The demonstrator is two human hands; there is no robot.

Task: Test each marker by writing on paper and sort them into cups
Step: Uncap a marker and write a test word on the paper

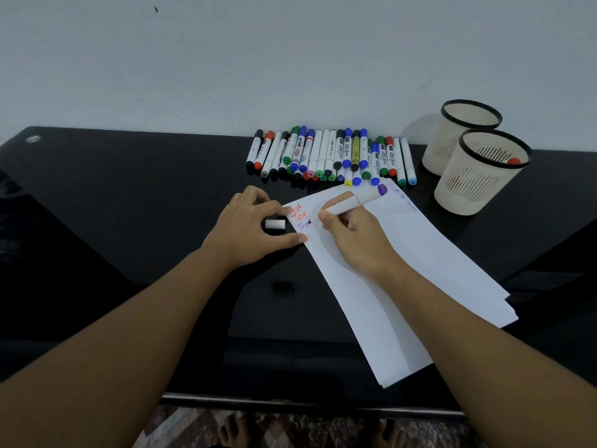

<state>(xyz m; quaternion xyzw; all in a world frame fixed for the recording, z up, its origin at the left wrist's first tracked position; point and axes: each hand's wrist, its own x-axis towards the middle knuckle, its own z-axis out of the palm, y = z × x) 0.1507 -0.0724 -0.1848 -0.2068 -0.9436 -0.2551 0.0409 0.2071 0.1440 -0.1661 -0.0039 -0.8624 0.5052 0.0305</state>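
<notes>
The near edge of the black surface [97, 240] crosses the bottom of the view, and both forearms reach over it. A stack of white paper [420, 270] lies askew on the right half of the surface, one corner close to the near edge.

The right hand [352, 234] rests on the paper with its fingers curled round a white marker [352, 203] with a purple end. The marker tip touches the paper beside the handwritten words [300, 216], two in red and one in purple below them.

The left hand [248, 227] lies on the surface just left of the paper. Its thumb tip touches the paper edge and its fingers are curled. A white cap [275, 224] sits between thumb and fingers; actual finger contact with the cap cannot be determined.

Farther back, a row of markers [329, 155] lies side by side along the far edge. At the far right corner stand two slotted cream cups, touching. The nearer cup [478, 179] holds a red-capped marker [513, 161]. The farther cup [465, 130] shows no visible contents.
</notes>
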